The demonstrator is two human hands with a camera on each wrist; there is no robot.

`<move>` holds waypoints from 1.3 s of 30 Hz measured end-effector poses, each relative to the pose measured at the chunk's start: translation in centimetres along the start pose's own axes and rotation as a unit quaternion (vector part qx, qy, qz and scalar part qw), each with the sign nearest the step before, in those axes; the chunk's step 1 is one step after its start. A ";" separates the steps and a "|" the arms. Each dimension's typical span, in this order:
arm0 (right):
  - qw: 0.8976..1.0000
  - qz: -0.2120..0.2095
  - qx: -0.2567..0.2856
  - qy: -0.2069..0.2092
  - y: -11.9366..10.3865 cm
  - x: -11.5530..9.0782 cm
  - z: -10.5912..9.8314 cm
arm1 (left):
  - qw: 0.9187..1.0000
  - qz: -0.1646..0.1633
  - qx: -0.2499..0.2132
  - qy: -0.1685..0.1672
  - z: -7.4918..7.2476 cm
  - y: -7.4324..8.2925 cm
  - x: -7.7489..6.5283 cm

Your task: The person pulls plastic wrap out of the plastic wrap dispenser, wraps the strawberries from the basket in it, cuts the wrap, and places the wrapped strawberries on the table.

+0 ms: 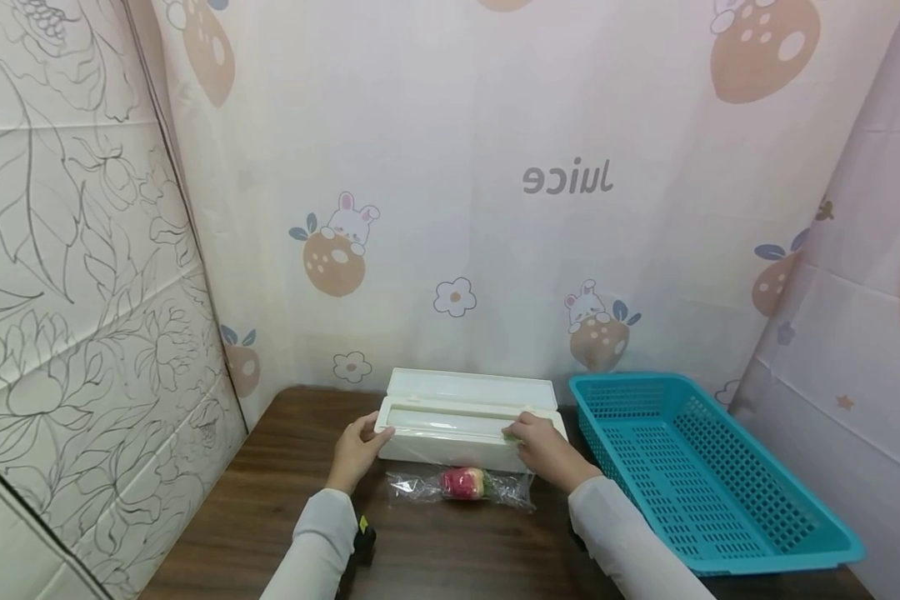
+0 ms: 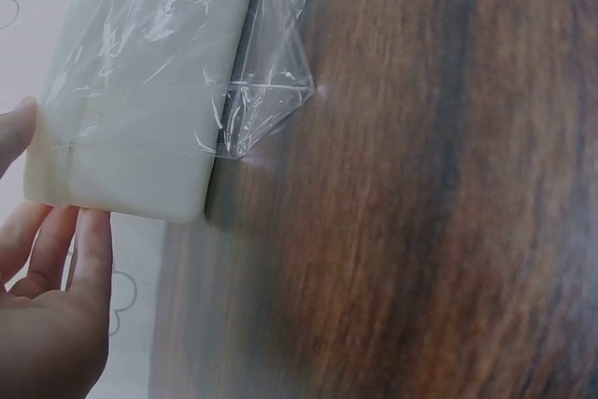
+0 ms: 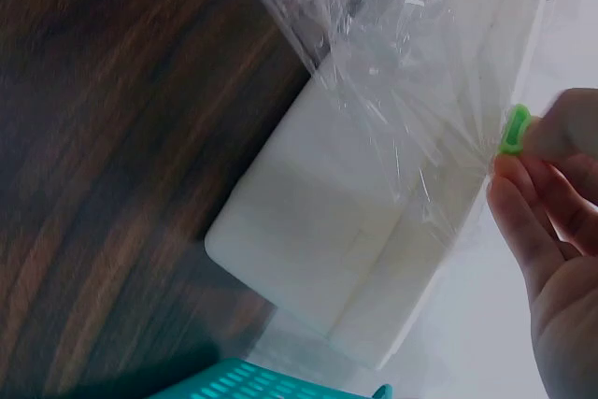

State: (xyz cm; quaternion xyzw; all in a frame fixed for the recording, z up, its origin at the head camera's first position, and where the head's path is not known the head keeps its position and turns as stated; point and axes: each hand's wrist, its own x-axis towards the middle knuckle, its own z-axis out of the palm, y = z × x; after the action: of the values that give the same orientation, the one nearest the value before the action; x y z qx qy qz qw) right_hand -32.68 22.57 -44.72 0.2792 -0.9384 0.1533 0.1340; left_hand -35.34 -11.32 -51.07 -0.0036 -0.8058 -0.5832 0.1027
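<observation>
A white cling film dispenser (image 1: 450,450) stands on the dark wooden table with its long lid (image 1: 472,388) raised at the back. My left hand (image 1: 356,454) grips its left end, thumb on top and fingers against the end face. At the right part of the top edge, my right hand (image 1: 547,452) pinches a small green slide cutter (image 3: 514,130). Clear film (image 3: 374,72) drapes from the top over the front side and gathers in creases toward the cutter. In front lies a small red and pale-yellow item (image 1: 465,483) in clear film, its wrapped ends spread left and right.
To the right sits a teal perforated plastic basket (image 1: 780,565), close beside my right forearm. A black object (image 1: 363,537) with a yellow mark shows by my left sleeve. Printed cloth (image 1: 450,233) hangs right behind the table and along both sides.
</observation>
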 end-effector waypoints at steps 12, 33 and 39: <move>0.996 0.083 0.025 0.033 -0.4 1.0 1.0 | 1.000 0.001 -0.006 0.003 0.0 0.0 0.0; 0.994 0.102 0.007 0.037 -1.5 1.2 1.1 | 1.000 0.003 -0.003 0.009 0.1 0.1 -0.3; 0.994 0.098 0.027 0.028 -1.7 1.4 1.1 | 1.000 -0.004 0.000 0.009 0.0 0.1 -0.3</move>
State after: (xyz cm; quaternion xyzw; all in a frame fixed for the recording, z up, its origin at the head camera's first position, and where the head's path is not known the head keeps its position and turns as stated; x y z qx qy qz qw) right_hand -33.02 20.16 -44.95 0.1852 -0.9527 0.1984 0.1367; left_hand -35.08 -11.21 -51.00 0.0050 -0.8045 -0.5840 0.1079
